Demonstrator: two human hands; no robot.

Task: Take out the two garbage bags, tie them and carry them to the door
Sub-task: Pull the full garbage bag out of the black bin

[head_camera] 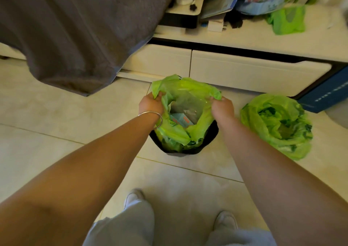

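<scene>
the left hand (pixel 150 104) is gripping the left rim of a green garbage bag (pixel 186 132) that is sitting in a black bin (pixel 211 138) on the tiled floor (pixel 47 114), fingers closed on the plastic. the right hand (pixel 222 108) is clenching the right rim the same way, so the bag's mouth is gaping between them, showing a carton inside. a silver bangle (pixel 152 117) is circling the left wrist. a second green garbage bag (pixel 276 125) is standing just right of the bin, before a white drawer unit (pixel 244 70).
</scene>
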